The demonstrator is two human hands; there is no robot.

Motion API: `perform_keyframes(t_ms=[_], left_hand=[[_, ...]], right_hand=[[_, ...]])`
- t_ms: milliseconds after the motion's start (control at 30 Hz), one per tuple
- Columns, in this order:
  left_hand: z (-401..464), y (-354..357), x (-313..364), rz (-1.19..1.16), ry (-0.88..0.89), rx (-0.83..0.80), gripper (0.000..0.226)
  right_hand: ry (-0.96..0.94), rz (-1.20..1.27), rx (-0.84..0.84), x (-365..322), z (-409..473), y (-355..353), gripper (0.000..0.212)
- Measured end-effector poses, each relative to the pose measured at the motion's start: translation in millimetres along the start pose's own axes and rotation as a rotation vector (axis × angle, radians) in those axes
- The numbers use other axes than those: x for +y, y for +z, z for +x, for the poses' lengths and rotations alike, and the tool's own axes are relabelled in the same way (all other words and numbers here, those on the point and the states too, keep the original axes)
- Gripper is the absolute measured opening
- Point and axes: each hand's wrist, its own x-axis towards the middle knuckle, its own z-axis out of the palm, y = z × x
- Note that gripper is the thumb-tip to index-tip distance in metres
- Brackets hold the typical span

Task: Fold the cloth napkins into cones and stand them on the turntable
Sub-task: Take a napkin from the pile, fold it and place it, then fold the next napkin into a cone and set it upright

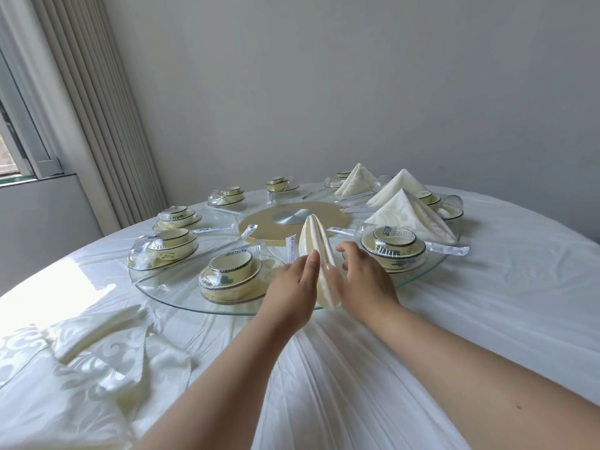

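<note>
Fingers of your left hand [293,284] lie straight and flat against the left face of the folded napkin [316,248]; those of your right hand [363,277] curl loosely round its right face, so both hands cup the cloth between them. It stands at the 6 o'clock rim of the turntable [168,295], base nearest you, with its long axis running up and away to a tip pointing toward 12 o'clock. Both hands are equally near. Three finished cones [410,212] stand around 2 o'clock; spare napkins [97,349] lie on the tabletop [519,287] at 8 o'clock.
</note>
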Motion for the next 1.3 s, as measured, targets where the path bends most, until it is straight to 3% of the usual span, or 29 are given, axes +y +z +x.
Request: perform_keyframes(t_ms=[133,300,400,567,1167,1300], left_hand=[[0,19,-5,-0.097,-0.043,0.08,0.052],[2,25,-7,-0.03,0.027,0.095,0.052],[3,27,-10,-0.008,-0.022,0.097,0.06],[3,28,-13,0.001,-0.021,0.102,0.062],[-1,20,-12,0.205,0.069,0.139,0.06],[-22,7,-11,0.273,0.047,0.156,0.049]], right_hand=[[-0.153,-0.112,0.067,7,-6,8,0.063],[-0.104,-0.123,0.114,9,-5,10,0.07],[-0.04,-0.105,0.165,12,-5,5,0.076],[-0.03,-0.156,0.122,12,-4,4,0.086],[-0.1,-0.015,0.156,-8,-2,-21,0.092],[-0.104,0.012,0.107,-18,-2,-38,0.074]])
